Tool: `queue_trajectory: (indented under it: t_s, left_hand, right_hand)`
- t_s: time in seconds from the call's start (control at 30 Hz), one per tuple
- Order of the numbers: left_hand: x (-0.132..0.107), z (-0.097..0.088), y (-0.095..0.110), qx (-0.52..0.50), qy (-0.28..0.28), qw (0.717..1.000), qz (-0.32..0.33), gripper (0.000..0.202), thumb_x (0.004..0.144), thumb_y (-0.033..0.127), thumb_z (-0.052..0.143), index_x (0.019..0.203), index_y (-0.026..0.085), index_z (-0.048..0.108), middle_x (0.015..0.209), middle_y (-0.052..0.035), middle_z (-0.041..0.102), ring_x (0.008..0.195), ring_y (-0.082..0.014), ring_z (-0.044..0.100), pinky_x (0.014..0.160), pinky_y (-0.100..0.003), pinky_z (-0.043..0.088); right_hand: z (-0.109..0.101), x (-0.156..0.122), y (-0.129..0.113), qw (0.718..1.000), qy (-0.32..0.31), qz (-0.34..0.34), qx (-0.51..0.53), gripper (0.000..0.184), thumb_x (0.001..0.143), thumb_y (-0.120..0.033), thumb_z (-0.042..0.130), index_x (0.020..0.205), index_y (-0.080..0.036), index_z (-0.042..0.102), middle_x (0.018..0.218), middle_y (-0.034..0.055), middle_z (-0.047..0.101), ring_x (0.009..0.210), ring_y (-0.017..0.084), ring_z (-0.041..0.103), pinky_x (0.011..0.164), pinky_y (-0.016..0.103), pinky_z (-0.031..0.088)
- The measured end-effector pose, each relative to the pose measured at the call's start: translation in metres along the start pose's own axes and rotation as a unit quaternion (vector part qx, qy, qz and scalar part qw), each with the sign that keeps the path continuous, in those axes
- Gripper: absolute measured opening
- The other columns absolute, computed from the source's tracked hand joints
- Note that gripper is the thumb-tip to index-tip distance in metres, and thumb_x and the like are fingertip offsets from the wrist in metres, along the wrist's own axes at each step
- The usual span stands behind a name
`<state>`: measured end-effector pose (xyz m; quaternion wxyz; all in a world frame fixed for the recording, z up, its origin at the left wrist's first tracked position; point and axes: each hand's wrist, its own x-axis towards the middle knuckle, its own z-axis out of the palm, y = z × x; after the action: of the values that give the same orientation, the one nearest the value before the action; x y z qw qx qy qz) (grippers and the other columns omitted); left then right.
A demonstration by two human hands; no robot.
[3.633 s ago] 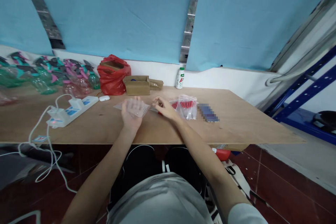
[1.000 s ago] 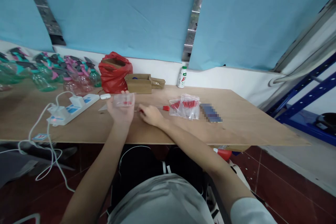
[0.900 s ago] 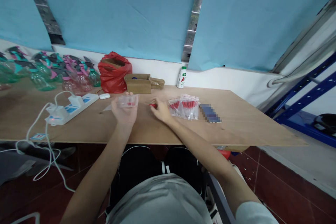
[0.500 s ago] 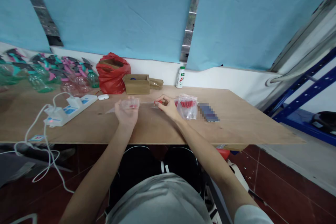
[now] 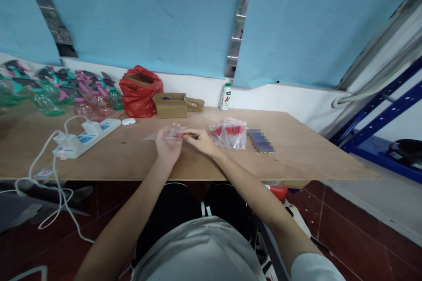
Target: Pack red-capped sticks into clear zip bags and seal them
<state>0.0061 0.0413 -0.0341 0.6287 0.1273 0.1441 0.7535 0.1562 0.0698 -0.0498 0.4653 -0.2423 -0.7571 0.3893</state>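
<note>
My left hand (image 5: 168, 147) is closed around a clear plastic bag (image 5: 174, 131), whose thin loose end sticks out to the left. Pinched in my right hand (image 5: 200, 142) is a slim red-handled tool (image 5: 184, 135); only a bit of its red part shows, at the bag's right end, and its exact kind is unclear. The fingertips of both hands nearly meet there. Just right of my right hand lie clear plastic bags (image 5: 235, 140) with several red-handled pieces in them.
A phone (image 5: 260, 140) lies right of the bags. Behind stand a white bottle (image 5: 226, 96), a cardboard box (image 5: 170, 107) and a red plastic bag (image 5: 140, 96). At left are a power strip (image 5: 87, 138) with cables, a white earbud case (image 5: 128, 121) and several spray bottles (image 5: 48, 101).
My right hand has moved left with the red-handled tool, up to the bag. My left hand has shifted slightly right, so the gap between the hands has closed.
</note>
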Motion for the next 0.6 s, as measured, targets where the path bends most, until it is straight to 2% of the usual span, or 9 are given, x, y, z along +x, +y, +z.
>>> queue_trajectory:
  t_s: [0.07,0.2,0.37,0.5,0.6]
  left_hand:
    - [-0.0016,0.0008,-0.0008,0.005,-0.005,1.0,-0.009,0.013,0.083,0.01,0.058,0.089,0.02,0.063,0.095,-0.0073,0.074,0.09,-0.0203,0.075,0.071,-0.028,0.057]
    - [-0.0037,0.0004,-0.0018,0.006,-0.011,1.0,-0.014,0.017,0.078,0.007,0.057,0.087,0.02,0.063,0.099,-0.0074,0.076,0.093,-0.0213,0.076,0.068,-0.028,0.056]
    - [-0.0041,-0.0004,-0.0002,-0.005,0.001,1.0,-0.015,0.014,0.081,0.008,0.056,0.086,0.02,0.062,0.1,-0.0084,0.077,0.095,-0.0214,0.076,0.069,-0.027,0.057]
    - [-0.0038,0.0005,-0.0008,0.003,0.001,1.0,-0.03,0.014,0.082,0.008,0.056,0.086,0.02,0.062,0.1,-0.008,0.076,0.095,-0.0217,0.077,0.065,-0.026,0.056]
    - [-0.0038,0.0014,-0.002,0.016,-0.011,0.998,-0.053,0.02,0.079,0.004,0.056,0.089,0.02,0.063,0.1,-0.0082,0.076,0.095,-0.022,0.077,0.069,-0.027,0.058]
  right_hand:
    - [0.0001,0.0011,0.0034,1.0,0.011,0.011,0.007,0.031,0.092,-0.047,0.076,0.111,-0.022,0.077,0.106,0.0041,0.082,0.099,0.019,0.075,0.097,0.033,0.057]
    - [0.0,0.002,0.0077,0.999,0.034,0.021,0.022,0.032,0.088,-0.048,0.082,0.101,-0.02,0.073,0.094,0.002,0.079,0.087,0.017,0.073,0.088,0.03,0.057]
    - [-0.0011,0.0011,0.0061,0.999,0.016,-0.014,0.03,0.03,0.091,-0.049,0.081,0.103,-0.021,0.076,0.102,0.0036,0.079,0.091,0.018,0.072,0.091,0.031,0.054]
    - [-0.0023,0.0005,0.0056,0.996,0.038,-0.034,-0.07,0.02,0.094,-0.041,0.079,0.1,-0.022,0.082,0.087,-0.0002,0.07,0.077,0.016,0.061,0.081,0.03,0.049]
    - [-0.0024,0.001,0.0071,0.987,0.068,-0.032,-0.142,0.013,0.09,-0.035,0.082,0.092,-0.022,0.083,0.089,-0.0002,0.064,0.08,0.016,0.058,0.079,0.029,0.045]
